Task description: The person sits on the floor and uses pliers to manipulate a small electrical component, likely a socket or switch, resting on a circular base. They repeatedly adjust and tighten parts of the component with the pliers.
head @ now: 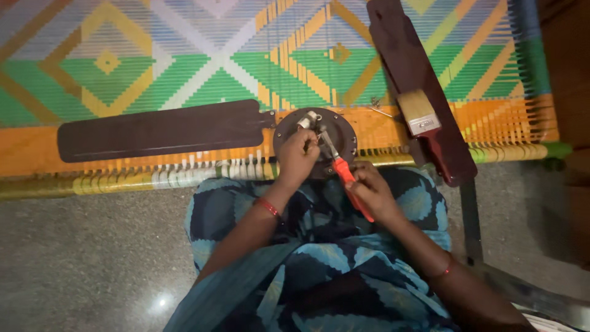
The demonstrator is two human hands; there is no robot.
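Head view is showing the left hand (pixel 298 157) pinching a small part on the round fan motor hub (pixel 314 136); the right hand (pixel 369 190) is gripping red-handled pliers (pixel 344 175) against it; the hub is lying on the woven cot (pixel 123 67) between a dark fan blade (pixel 160 130) and a second blade (pixel 418 86) carrying a paintbrush (pixel 419 114).

A woven cot (pixel 184 67) carries the things, its webbing patterned in green, yellow, orange, blue and white diamonds, with a striped rail along the near edge. On it, at the near edge, lies a round dark fan hub (pixel 341 126). A dark blade (pixel 160 130) stretches left from the hub, flat on the orange band. A second dark blade (pixel 399 55) lies slantwise to the right, its end jutting past the rail. A brush (pixel 419 112) with pale bristles rests on that blade. The cot stands on a grey speckled floor (pixel 80 258).
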